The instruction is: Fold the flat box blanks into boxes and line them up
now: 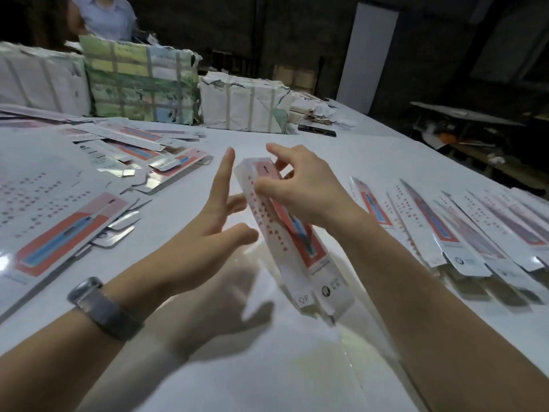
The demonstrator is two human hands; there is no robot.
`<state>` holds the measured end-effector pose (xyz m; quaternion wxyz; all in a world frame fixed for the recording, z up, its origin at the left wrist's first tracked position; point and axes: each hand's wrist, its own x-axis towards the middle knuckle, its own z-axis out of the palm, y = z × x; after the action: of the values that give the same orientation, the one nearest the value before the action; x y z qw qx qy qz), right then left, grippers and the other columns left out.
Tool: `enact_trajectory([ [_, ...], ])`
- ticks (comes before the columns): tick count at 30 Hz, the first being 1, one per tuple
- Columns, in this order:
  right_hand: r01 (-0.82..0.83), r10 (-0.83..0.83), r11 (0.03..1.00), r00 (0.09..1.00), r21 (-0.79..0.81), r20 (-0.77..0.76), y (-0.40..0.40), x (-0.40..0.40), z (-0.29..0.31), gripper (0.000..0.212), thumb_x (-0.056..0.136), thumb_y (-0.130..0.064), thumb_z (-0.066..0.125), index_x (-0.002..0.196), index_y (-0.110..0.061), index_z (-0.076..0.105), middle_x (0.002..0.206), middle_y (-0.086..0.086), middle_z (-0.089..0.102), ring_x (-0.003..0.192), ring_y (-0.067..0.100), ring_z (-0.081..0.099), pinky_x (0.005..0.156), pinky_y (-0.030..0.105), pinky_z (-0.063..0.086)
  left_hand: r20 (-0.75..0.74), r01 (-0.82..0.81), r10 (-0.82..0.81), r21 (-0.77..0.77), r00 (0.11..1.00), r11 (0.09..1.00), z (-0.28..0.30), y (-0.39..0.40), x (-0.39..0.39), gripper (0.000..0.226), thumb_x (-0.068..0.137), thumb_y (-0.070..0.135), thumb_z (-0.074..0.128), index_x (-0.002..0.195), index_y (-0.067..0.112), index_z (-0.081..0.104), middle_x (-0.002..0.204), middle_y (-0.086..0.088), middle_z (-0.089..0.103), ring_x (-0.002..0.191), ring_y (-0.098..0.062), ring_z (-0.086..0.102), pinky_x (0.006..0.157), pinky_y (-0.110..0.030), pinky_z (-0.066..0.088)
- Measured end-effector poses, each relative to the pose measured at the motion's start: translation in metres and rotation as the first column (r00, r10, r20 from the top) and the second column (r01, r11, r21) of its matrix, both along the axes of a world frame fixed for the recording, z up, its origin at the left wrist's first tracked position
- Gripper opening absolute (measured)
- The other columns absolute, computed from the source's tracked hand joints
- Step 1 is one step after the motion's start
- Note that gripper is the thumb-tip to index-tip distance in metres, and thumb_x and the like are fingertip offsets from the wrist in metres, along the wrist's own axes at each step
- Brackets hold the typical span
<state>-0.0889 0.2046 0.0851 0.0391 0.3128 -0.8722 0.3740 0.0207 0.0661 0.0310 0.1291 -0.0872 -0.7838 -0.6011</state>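
Long white-and-red cardboard box [292, 233] sits tilted above the white table [297, 367], gripped near its far end by the right hand [300, 188] — fingers curled over it. Left hand [208, 233] hangs just beside it, fingers spread, holding nothing. Folded boxes [463, 230] lie in a row at right — flat blanks [133, 144] heaped at left.

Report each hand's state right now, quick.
Left hand: open, fingers spread beside the box, holding nothing.
Right hand: fingers curled round the far end of the box, holding it above the table.
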Motion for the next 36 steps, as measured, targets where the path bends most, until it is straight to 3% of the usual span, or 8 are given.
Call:
enact_trajectory([
  [6, 0.525, -0.508, 0.811, 0.851, 0.257, -0.135, 0.077, -0.069, 0.018, 0.046, 0.080, -0.044, 0.061, 0.120, -0.020, 0.061, 0.122, 0.004, 0.061, 0.101, 0.024, 0.057, 0.080, 0.034, 0.044, 0.003, -0.241, 0.241, -0.015, 0.971, 0.971, -0.004, -0.019, -0.009, 0.042, 0.066, 0.047, 0.059, 0.106, 0.059, 0.065, 0.108, 0.017, 0.071, 0.107, -0.004, 0.064, 0.083, -0.042, 0.050],
  [11, 0.603, -0.614, 0.698, 0.781, 0.386, -0.109, 0.114, -0.102, -0.007, 0.024, 0.088, -0.031, 0.060, 0.106, -0.015, 0.054, 0.116, 0.011, 0.059, 0.115, 0.034, 0.050, 0.080, 0.036, 0.043, 0.113, -0.274, 0.283, -0.085, 0.953, 0.958, -0.009, -0.025, -0.027, 0.046, 0.096, -0.015, 0.047, 0.100, 0.026, 0.066, 0.108, -0.007, 0.069, 0.103, -0.026, 0.060, 0.084, -0.045, 0.050],
  [16, 0.677, -0.617, 0.653, 0.736, 0.340, -0.280, 0.114, -0.110, -0.010, 0.033, 0.093, -0.027, 0.060, 0.126, -0.019, 0.057, 0.129, 0.007, 0.048, 0.119, 0.030, 0.042, 0.089, 0.041, 0.041, 0.224, -0.253, 0.296, -0.201, 0.928, 0.946, -0.013, -0.045, -0.041, 0.047, 0.095, -0.019, 0.047, 0.095, 0.024, 0.064, 0.118, -0.020, 0.064, 0.107, -0.029, 0.054, 0.079, -0.037, 0.049],
  [21, 0.462, -0.387, 0.867, 0.861, 0.186, -0.331, 0.064, -0.082, -0.012, 0.025, 0.089, -0.021, 0.056, 0.111, -0.023, 0.068, 0.112, -0.001, 0.059, 0.105, 0.024, 0.052, 0.074, 0.033, 0.038, -0.031, -0.384, 0.430, -0.513, 0.902, 0.768, -0.023, -0.052, -0.020, 0.027, 0.071, 0.039, 0.056, 0.093, 0.050, 0.068, 0.111, 0.011, 0.067, 0.103, -0.016, 0.060, 0.097, -0.050, 0.047],
  [25, 0.165, -0.143, 0.984, 0.953, 0.065, -0.266, 0.022, -0.036, -0.016, 0.020, 0.086, -0.026, 0.058, 0.100, -0.030, 0.070, 0.081, -0.013, 0.061, 0.085, 0.017, 0.058, 0.069, 0.030, 0.040, -0.026, -0.397, 0.637, -0.801, 0.770, 0.448, -0.012, -0.081, -0.022, 0.058, 0.064, 0.062, 0.042, 0.116, 0.045, 0.061, 0.126, -0.009, 0.063, 0.107, -0.036, 0.059, 0.093, -0.055, 0.048],
  [27, 0.001, 0.011, 0.998, 0.976, 0.055, -0.219, 0.005, -0.014, -0.021, 0.019, 0.087, -0.022, 0.059, 0.100, -0.029, 0.071, 0.073, -0.014, 0.060, 0.074, 0.010, 0.054, 0.073, 0.031, 0.046, 0.093, -0.240, 0.750, -0.915, 0.655, 0.324, -0.009, -0.093, -0.017, 0.064, 0.077, 0.062, 0.048, 0.137, 0.038, 0.049, 0.147, -0.005, 0.048, 0.135, -0.042, 0.037, 0.105, -0.064, 0.035],
  [30, -0.172, 0.184, 0.982, 0.969, 0.081, -0.167, -0.013, 0.011, -0.032, 0.020, 0.089, -0.018, 0.061, 0.102, -0.028, 0.072, 0.072, -0.015, 0.060, 0.068, 0.004, 0.050, 0.079, 0.034, 0.050, 0.206, -0.151, 0.822, -0.931, 0.531, 0.331, -0.007, -0.103, -0.011, 0.053, 0.084, 0.047, 0.050, 0.135, 0.034, 0.043, 0.147, -0.002, 0.041, 0.144, -0.043, 0.021, 0.108, -0.068, 0.025],
  [36, -0.294, 0.293, 0.956, 0.944, 0.014, -0.155, -0.027, 0.028, -0.049, 0.018, 0.088, -0.016, 0.064, 0.096, -0.028, 0.073, 0.065, -0.020, 0.057, 0.064, 0.001, 0.051, 0.073, 0.029, 0.048, 0.073, -0.140, 0.766, -0.968, 0.639, 0.210, -0.008, -0.108, -0.004, 0.026, 0.082, 0.030, 0.057, 0.108, 0.029, 0.059, 0.095, 0.001, 0.050, 0.111, -0.035, 0.054, 0.085, -0.044, 0.046],
])
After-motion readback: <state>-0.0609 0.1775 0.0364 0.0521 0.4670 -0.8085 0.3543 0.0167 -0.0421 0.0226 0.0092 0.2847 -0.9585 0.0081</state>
